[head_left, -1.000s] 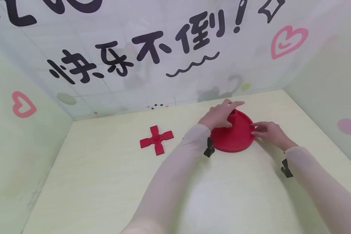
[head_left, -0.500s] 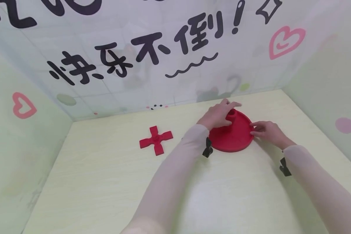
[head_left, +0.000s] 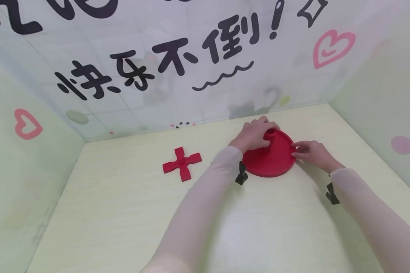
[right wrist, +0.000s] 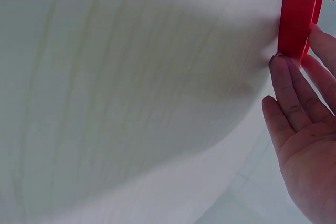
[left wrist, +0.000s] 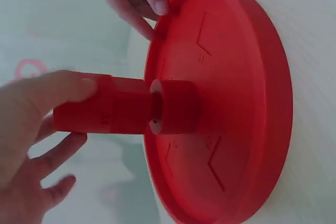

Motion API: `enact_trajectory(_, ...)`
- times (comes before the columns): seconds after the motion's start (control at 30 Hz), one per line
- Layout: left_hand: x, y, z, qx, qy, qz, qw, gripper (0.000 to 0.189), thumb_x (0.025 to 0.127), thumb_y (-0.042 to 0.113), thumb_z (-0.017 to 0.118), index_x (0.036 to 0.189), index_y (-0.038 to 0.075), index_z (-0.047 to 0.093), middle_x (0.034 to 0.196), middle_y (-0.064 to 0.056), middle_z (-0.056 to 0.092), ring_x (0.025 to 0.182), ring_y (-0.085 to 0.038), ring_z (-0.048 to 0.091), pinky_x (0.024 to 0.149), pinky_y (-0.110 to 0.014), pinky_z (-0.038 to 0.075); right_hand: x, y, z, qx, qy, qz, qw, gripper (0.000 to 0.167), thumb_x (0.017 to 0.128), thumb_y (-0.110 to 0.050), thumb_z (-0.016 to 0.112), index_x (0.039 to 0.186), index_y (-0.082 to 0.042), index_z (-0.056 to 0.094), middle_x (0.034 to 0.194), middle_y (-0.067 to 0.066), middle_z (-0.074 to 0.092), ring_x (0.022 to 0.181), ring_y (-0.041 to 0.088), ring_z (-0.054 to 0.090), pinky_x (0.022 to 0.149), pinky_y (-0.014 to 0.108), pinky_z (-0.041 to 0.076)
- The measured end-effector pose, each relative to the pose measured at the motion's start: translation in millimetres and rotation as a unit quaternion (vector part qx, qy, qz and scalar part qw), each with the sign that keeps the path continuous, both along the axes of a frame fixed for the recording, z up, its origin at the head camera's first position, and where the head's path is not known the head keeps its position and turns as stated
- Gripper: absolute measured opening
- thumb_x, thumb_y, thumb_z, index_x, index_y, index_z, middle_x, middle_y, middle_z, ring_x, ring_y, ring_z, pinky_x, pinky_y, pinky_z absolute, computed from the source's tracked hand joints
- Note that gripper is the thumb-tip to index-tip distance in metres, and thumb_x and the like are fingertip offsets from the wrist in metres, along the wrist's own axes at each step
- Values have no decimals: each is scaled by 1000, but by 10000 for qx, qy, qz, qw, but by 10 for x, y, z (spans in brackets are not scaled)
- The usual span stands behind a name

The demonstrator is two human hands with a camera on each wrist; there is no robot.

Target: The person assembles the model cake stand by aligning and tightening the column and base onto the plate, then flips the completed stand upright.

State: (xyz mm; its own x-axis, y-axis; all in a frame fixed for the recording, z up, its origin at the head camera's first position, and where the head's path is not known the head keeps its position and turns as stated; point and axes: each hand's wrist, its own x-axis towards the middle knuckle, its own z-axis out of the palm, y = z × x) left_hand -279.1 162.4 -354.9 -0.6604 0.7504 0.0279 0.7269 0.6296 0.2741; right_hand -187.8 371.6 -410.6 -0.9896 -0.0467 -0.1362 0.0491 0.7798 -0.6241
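In the head view a round red tray-like base (head_left: 276, 163) with a raised rim lies on the table. My left hand (head_left: 254, 134) grips a red cylindrical post (left wrist: 110, 103) between thumb and fingers. The post's end is at the short hollow socket (left wrist: 178, 107) in the middle of the base; a dark gap shows between them, and whether they touch I cannot tell. On the right side, my right hand (head_left: 316, 153) pinches the rim of the base with thumb and fingertips. Left of both hands lies a red cross-shaped piece (head_left: 182, 163) with a small central knob.
A pale wooden table (head_left: 130, 212) carries all the pieces. Behind it stands a printed wall (head_left: 157, 110) with black lettering, and side walls rise at left and right. The base sits near the back right of the table.
The left hand's outstretched finger has come down nearer the post, and the post's visible top has shifted slightly. The right hand stays at the rim. The cross-shaped piece has not moved.
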Motion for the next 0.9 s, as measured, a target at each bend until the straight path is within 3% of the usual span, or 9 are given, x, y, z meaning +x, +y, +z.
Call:
enact_trajectory(0.1, 8, 7, 27, -88, 135, 158, 9997, 59, 74, 45, 72, 125, 26, 49, 115, 3, 48, 101, -10, 47, 85, -29, 41, 5, -8, 3, -10, -4, -6, 10000, 49, 86, -19, 65, 126, 6, 50, 109, 26, 59, 99, 40, 57, 79, 43, 50)
enact_trajectory(0.23, 11, 3, 49, -247, 1, 215, 9995, 68, 74, 43, 73, 133, 30, 42, 122, 4, 45, 106, -11, 44, 88, -33, 39, 5, -20, 5, -20, 28, 26, 10000, 48, 86, -18, 65, 125, 7, 50, 109, 26, 59, 99, 40, 57, 79, 43, 49)
enact_trajectory(0.33, 20, 12, 48, -264, 54, 221, 9994, 51, 76, 38, 73, 120, 26, 51, 107, 4, 50, 92, -8, 48, 75, -24, 43, 2, -23, 1, -2, 22, 44, 10000, 49, 86, -18, 65, 125, 7, 49, 110, 27, 58, 100, 40, 56, 80, 44, 49)
enact_trajectory(0.47, 53, 48, 42, -391, 540, 778, 9947, 56, 75, 60, 62, 111, 19, 48, 96, 3, 49, 74, -8, 49, 65, -19, 44, -7, -20, -8, -9, -51, 22, 10000, 50, 87, -19, 64, 127, 6, 48, 112, 27, 57, 101, 41, 56, 81, 45, 48)
enact_trajectory(0.57, 72, 66, 57, -407, 362, 1011, 9934, 56, 78, 60, 59, 113, 18, 47, 96, 2, 50, 72, -8, 50, 64, -19, 45, -10, -14, -16, -40, -95, 4, 9999, 51, 87, -20, 64, 128, 6, 48, 114, 27, 56, 102, 40, 55, 82, 46, 48)
enact_trajectory(0.67, 78, 78, 107, -362, 29, 843, 9958, 46, 81, 47, 63, 116, 19, 49, 100, 1, 49, 77, -8, 51, 64, -19, 46, -10, -7, -20, -20, -104, -15, 9999, 51, 87, -20, 64, 128, 5, 48, 114, 27, 56, 102, 40, 55, 82, 46, 48)
enact_trajectory(0.73, 79, 94, 141, -422, 113, 673, 9968, 53, 80, 45, 65, 123, 20, 47, 108, 1, 48, 86, -9, 50, 69, -21, 46, -9, 0, -24, 0, -96, -22, 10000, 51, 87, -20, 64, 128, 5, 47, 113, 26, 57, 102, 40, 55, 82, 46, 48)
enact_trajectory(0.83, 93, 114, 177, -751, 521, 562, 9942, 60, 80, 49, 64, 129, 23, 42, 116, -1, 45, 92, -12, 51, 74, -24, 46, -1, -2, -25, 5, -59, -14, 10000, 51, 87, -20, 64, 128, 5, 47, 113, 27, 57, 101, 41, 55, 82, 46, 48)
enact_trajectory(0.9, 105, 115, 174, -924, 471, 485, 9934, 59, 79, 48, 65, 129, 26, 43, 119, 0, 45, 96, -13, 49, 79, -26, 45, 1, 0, -29, 5, -37, -9, 10000, 50, 87, -19, 64, 127, 5, 48, 112, 26, 57, 101, 40, 56, 82, 46, 48)
